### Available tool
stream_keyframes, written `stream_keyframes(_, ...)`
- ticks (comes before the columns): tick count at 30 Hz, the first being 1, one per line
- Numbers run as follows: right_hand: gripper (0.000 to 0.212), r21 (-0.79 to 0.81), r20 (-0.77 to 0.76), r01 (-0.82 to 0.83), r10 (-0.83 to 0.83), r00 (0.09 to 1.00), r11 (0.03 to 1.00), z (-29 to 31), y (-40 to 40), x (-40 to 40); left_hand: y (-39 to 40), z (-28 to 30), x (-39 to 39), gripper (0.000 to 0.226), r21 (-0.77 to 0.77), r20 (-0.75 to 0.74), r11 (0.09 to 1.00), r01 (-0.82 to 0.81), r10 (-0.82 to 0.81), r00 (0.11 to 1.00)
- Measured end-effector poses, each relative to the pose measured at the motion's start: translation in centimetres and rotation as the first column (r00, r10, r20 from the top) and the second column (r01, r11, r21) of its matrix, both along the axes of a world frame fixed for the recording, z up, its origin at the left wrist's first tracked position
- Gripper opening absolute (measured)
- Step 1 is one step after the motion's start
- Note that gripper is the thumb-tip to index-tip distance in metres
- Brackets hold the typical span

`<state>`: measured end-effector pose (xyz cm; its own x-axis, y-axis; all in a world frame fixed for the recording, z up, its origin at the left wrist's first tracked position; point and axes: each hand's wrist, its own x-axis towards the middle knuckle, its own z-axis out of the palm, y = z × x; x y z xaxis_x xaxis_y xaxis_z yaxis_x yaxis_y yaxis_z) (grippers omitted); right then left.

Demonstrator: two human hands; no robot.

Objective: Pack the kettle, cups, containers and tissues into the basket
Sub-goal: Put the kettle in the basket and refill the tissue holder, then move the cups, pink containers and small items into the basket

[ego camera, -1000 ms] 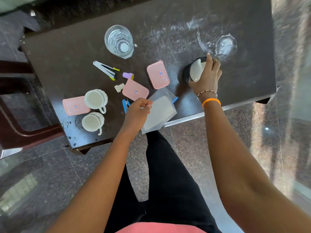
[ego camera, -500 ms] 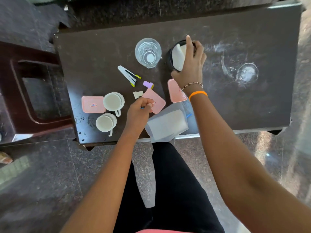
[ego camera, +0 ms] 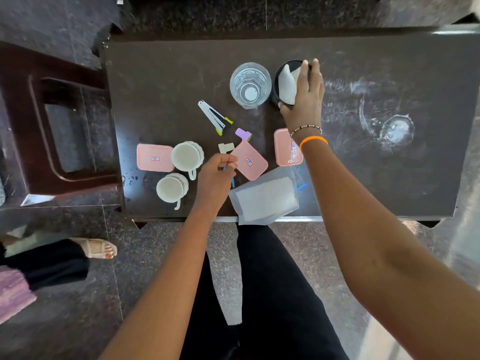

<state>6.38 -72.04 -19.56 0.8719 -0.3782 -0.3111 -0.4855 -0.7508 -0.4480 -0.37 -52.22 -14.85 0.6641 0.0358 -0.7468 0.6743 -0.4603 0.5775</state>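
My right hand [ego camera: 305, 100] grips the rim of a black round holder [ego camera: 280, 74] with white tissue in it, right beside a clear glass [ego camera: 250, 85]. My left hand [ego camera: 217, 175] is closed over a small blue item near the table's front edge. Three pink lidded containers lie on the dark table: one at the left [ego camera: 154, 157], one tilted in the middle [ego camera: 250, 161], one partly under my right wrist [ego camera: 284, 148]. Two white cups [ego camera: 186, 155] [ego camera: 171, 188] stand by the left container. A pack of tissues [ego camera: 265, 198] overhangs the front edge. No basket or kettle is in view.
A white stapler [ego camera: 214, 116], a purple piece [ego camera: 242, 133] and a small white piece [ego camera: 225, 147] lie mid-table. A dark wooden chair [ego camera: 52, 126] stands left of the table [ego camera: 389, 178]. Another person's sandalled foot [ego camera: 96, 248] is on the floor at the left.
My right hand has carried the black tissue holder from the table's right part leftward and farther back, next to the glass. My left hand has stayed closed near the middle container.
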Motion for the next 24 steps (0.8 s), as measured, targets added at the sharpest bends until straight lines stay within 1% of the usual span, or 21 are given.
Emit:
stream_keyframes(3,0.078,-0.022,-0.021,-0.016,0.015,1.0,1.0,0.1,0.2,0.3,0.7,-0.2,-0.1,0.021,-0.007,0.003,1.0,-0.002,0.002,1.0)
stream_keyframes(6,0.084,-0.054,-0.075,-0.031,0.027,0.997,0.998,0.6,0.3,0.4,1.4,-0.3,-0.4,0.022,-0.005,-0.007,1.0,-0.001,0.001,1.0)
stream_keyframes(8,0.089,-0.101,-0.1,-0.013,0.003,0.995,0.995,1.3,0.6,0.0,2.1,-0.4,-0.7,0.021,-0.011,-0.019,1.0,-0.008,0.008,1.0)
stream_keyframes(9,0.086,-0.123,-0.076,0.01,-0.019,0.997,0.992,1.7,1.0,-0.5,2.6,-0.4,-1.0,0.021,-0.016,-0.023,1.0,-0.023,0.022,0.999)
stream_keyframes(10,0.077,-0.14,-0.016,0.047,-0.05,0.999,0.989,2.2,1.5,-1.1,3.0,-0.5,-1.4,0.022,-0.024,-0.029,0.999,-0.041,0.04,0.999)
stream_keyframes(12,0.051,-0.117,0.148,0.116,-0.098,0.984,0.986,3.0,3.4,-2.6,4.4,-0.8,-2.4,0.023,-0.013,-0.085,0.996,-0.092,0.09,0.992)
stream_keyframes(13,0.038,-0.077,0.194,0.108,-0.091,0.977,0.991,3.2,4.8,-3.5,5.2,-1.0,-3.1,0.023,0.007,-0.138,0.991,-0.134,0.134,0.981)
stream_keyframes(14,0.028,-0.017,0.195,0.065,-0.061,0.979,0.998,3.2,6.3,-4.3,6.2,-1.3,-3.9,0.024,0.03,-0.19,0.981,-0.192,0.194,0.962)
stream_keyframes(16,0.02,0.141,0.107,-0.009,-0.006,0.994,0.99,3.0,9.3,-6.0,7.6,-2.0,-5.3,0.025,0.079,-0.289,0.947,-0.312,0.321,0.902)
stream_keyframes(18,0.018,0.292,-0.008,-0.004,0.006,1.0,0.956,2.7,12.4,-7.4,9.0,-2.6,-6.1,0.023,0.153,-0.342,0.889,-0.431,0.457,0.821)
stream_keyframes(20,0.018,0.404,-0.121,0.002,0.051,0.991,0.915,1.8,15.3,-8.3,10.2,-3.1,-6.6,0.017,0.218,-0.337,0.829,-0.514,0.559,0.758)
stream_keyframes(22,0.021,0.468,-0.247,-0.008,0.139,0.959,0.884,0.2,17.9,-8.7,11.3,-3.6,-7.0,0.004,0.224,-0.321,0.774,-0.592,0.632,0.705)
stream_keyframes(24,0.03,0.537,-0.412,0.091,0.167,0.896,0.838,-1.3,19.8,-8.2,12.4,-4.3,-7.2,0.028,0.199,-0.345,0.752,-0.628,0.654,0.673)
